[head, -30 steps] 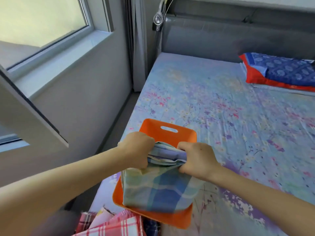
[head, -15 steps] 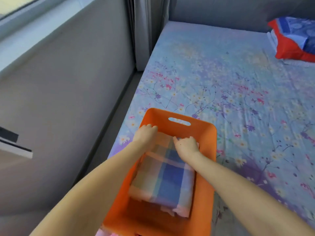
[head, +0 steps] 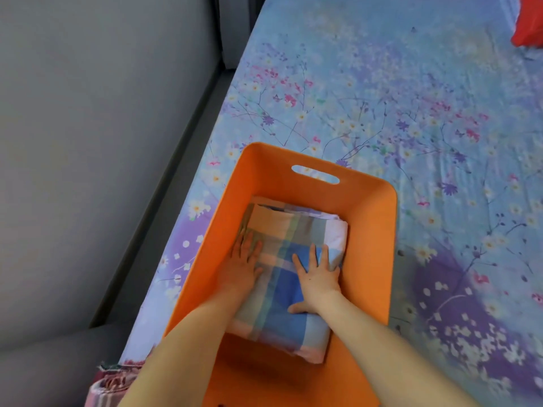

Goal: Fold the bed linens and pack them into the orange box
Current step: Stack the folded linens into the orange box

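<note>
Grey wall (head: 88, 142) filled the left of the view, and a darker grey strip (head: 164, 201) ran between it and the left edge of the bed, leaving only a narrow channel on that side. At the near left corner of the mattress a pink-and-red checked cloth (head: 108, 383) lay bunched at the edge. The orange box (head: 379, 230) sat on the floral sheet (head: 382, 98) close to that left edge, with the handle slot (head: 315, 174) in its far wall. To the right of the box the sheet lay flat and open, well out to a red pillow corner (head: 529, 33) at the top right.

The left hand (head: 242, 268) lay palm down with fingers straight and slightly spread, pressing the left part of the folded plaid linen (head: 282, 292), just beside the box's left wall. The right hand (head: 318, 274) was also flat, its fingers splayed and the thumb stuck out to the side, pressing the blue check on the right part. Neither hand curled round the cloth.

The linen lay inside the box on its floor, beneath both palms. Its far end reached past the fingertips toward the slotted wall, its near end lay under the wrists, and bare orange showed between it and the near and right walls.
</note>
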